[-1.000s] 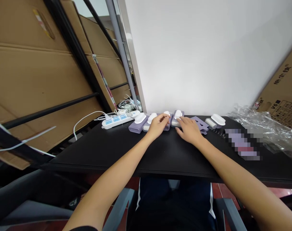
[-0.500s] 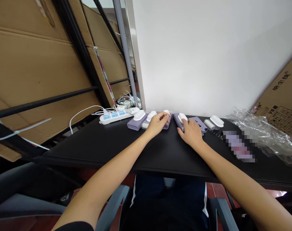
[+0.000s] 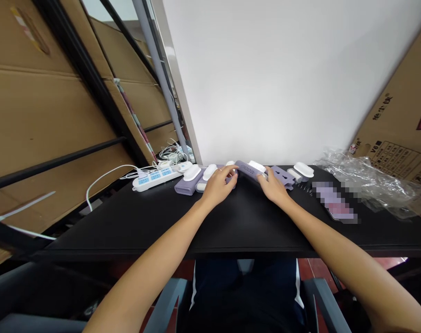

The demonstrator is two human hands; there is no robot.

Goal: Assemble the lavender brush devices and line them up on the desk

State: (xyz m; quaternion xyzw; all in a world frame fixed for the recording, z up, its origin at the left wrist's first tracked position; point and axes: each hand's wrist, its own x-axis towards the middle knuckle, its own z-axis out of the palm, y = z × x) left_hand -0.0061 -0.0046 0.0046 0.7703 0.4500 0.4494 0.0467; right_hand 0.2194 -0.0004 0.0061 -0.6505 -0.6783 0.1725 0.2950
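My right hand [image 3: 273, 186] grips the right end of a purple casing [image 3: 248, 170], which is tilted up and shows rows of small holes. A white oval piece [image 3: 256, 165] sits on the casing's back side. Close to its left end is my left hand [image 3: 219, 186], fingers bent and apart; whether a fingertip touches the casing I cannot tell. Behind and left of that hand stand similar purple casings [image 3: 186, 186] with white oval tops [image 3: 192, 172], partly covered by the fingers. A flat purple piece with cutouts [image 3: 282, 175] lies just right of my right hand.
At the left on the black table [image 3: 155, 217] lies a white power strip [image 3: 156, 178] with cables. Another white oval piece [image 3: 303, 169], a pixelated phone-like object [image 3: 335, 201] and crumpled clear plastic [image 3: 373, 178] are at the right. A white wall [image 3: 283, 83] rises behind.
My right hand has lifted and tilted the purple casing, turning its holed face toward me, and brought it nearer my left hand. The camera view has shifted slightly.
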